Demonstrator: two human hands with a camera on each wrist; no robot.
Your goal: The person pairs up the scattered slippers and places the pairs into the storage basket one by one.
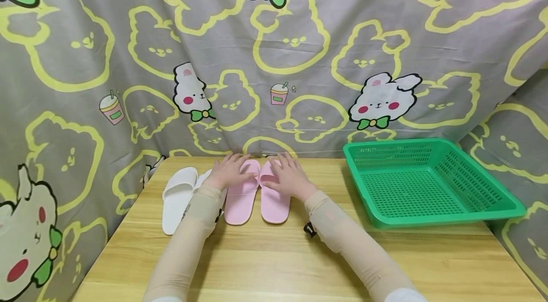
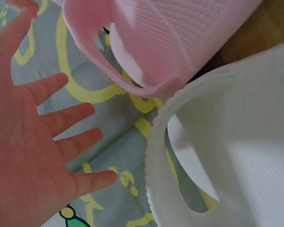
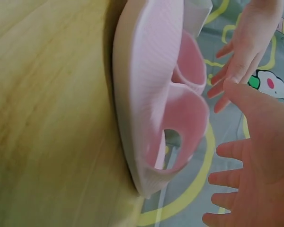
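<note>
Two pink slippers stand side by side, the left one [image 1: 240,208] and the right one [image 1: 275,208], toes toward the curtain. Above the left pink slipper's strap is my left hand [image 1: 229,172], palm down. My right hand [image 1: 291,179] is over the strap of the right one. Both wrist views show spread fingers and a gap between each palm [image 2: 33,146] [image 3: 267,165] and the slippers. Left of the pink pair sits a white slipper [image 1: 173,209]; its mate [image 1: 203,178] is partly hidden behind my left forearm.
A green plastic basket [image 1: 372,192] with perforated walls stands at the right on the wooden table [image 1: 265,259]. A grey curtain [image 1: 295,116] with yellow outlines and rabbit figures hangs along the table's back edge and sides.
</note>
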